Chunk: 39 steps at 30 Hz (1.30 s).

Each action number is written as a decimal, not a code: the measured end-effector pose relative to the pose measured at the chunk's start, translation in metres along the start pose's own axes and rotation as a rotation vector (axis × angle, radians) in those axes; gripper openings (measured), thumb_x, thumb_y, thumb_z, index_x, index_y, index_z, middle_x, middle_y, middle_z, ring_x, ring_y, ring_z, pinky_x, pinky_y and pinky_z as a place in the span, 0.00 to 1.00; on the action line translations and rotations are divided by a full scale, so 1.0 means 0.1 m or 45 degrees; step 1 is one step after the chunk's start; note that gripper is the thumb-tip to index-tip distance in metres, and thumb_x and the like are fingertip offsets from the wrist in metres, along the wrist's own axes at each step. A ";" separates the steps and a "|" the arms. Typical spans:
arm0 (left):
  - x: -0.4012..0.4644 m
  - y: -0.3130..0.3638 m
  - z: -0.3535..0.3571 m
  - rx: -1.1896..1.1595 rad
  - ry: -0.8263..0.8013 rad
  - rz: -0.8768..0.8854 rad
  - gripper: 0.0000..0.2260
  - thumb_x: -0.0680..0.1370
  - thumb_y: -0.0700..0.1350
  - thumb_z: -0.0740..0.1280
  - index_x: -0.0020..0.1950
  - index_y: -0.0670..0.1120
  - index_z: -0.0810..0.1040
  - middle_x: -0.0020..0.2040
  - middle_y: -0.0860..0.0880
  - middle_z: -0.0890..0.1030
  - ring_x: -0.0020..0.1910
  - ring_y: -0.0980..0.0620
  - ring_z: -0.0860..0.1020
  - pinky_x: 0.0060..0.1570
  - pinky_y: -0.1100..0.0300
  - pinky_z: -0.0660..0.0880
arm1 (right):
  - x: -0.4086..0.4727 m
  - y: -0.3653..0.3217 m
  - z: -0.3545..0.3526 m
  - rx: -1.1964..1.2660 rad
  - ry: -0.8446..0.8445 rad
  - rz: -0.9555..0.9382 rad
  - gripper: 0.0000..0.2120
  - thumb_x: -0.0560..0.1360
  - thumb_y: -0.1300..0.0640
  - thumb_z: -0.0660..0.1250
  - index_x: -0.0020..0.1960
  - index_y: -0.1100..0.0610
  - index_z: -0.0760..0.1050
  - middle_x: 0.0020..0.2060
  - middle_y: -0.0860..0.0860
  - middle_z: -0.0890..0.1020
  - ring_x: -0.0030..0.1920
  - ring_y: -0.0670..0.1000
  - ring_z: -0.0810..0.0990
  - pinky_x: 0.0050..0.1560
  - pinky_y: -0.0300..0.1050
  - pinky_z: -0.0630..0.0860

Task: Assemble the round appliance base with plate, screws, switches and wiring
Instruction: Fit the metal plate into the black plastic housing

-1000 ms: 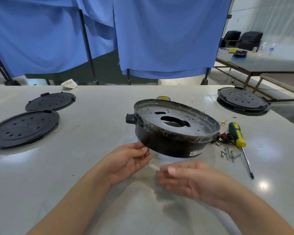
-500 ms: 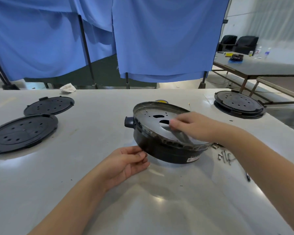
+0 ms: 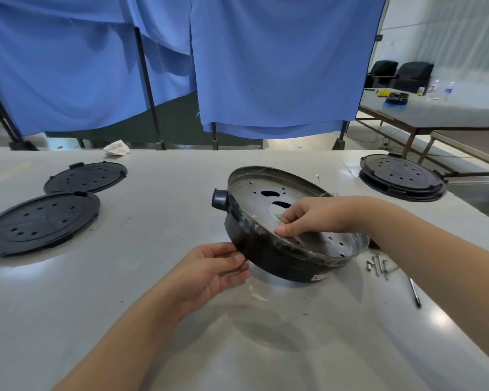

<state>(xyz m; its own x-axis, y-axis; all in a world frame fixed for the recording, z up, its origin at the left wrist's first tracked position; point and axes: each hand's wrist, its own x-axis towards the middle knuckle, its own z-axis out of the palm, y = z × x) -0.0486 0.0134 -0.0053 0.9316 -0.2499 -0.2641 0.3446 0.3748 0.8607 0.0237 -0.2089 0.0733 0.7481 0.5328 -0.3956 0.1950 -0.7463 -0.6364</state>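
Head view: right hand (image 3: pixel 312 218) grip pinches plate (image 3: pixel 254 204) inside base (image 3: pixel 277 261); left hand (image 3: pixel 212 270) steadies base wall.

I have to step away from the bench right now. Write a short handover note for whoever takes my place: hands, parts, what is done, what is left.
Left hand: fingertips steady the near wall of the round appliance base, which sits tilted on the table.
Right hand: pinches the metal plate at the edge of its centre hole; the plate lies inside the base's rim.
Loose screws and a screwdriver shaft lie to the right of the base. Black perforated covers: two far left, a stack far right.
Done: plate placed in the base.
Left: no screws visibly driven; switches and wiring are not in view.
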 end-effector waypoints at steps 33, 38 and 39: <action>0.00 0.04 -0.02 -0.094 0.014 0.004 0.13 0.65 0.33 0.68 0.49 0.34 0.82 0.37 0.44 0.82 0.34 0.51 0.83 0.37 0.61 0.81 | -0.07 -0.21 -0.04 -0.142 0.087 0.114 0.26 0.66 0.42 0.74 0.61 0.46 0.73 0.49 0.41 0.79 0.53 0.46 0.78 0.58 0.45 0.73; 0.00 0.04 -0.01 -0.116 0.005 0.002 0.15 0.66 0.33 0.69 0.52 0.33 0.81 0.41 0.42 0.83 0.36 0.51 0.84 0.38 0.62 0.81 | -0.42 -0.13 0.15 0.115 0.760 -0.217 0.13 0.69 0.37 0.68 0.49 0.43 0.79 0.43 0.40 0.83 0.45 0.37 0.80 0.48 0.37 0.74; 0.01 0.04 -0.01 -0.122 0.010 0.003 0.15 0.66 0.33 0.68 0.52 0.33 0.80 0.41 0.43 0.83 0.36 0.51 0.84 0.37 0.62 0.81 | -0.49 -0.15 0.19 0.110 0.741 -0.250 0.15 0.70 0.34 0.64 0.47 0.43 0.79 0.43 0.39 0.83 0.44 0.37 0.80 0.47 0.38 0.74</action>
<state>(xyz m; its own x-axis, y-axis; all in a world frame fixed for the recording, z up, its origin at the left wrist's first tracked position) -0.0462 0.0156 -0.0021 0.9332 -0.2419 -0.2659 0.3515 0.4590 0.8159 -0.0282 -0.2166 0.0895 0.9315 0.3336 0.1452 0.3304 -0.6086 -0.7214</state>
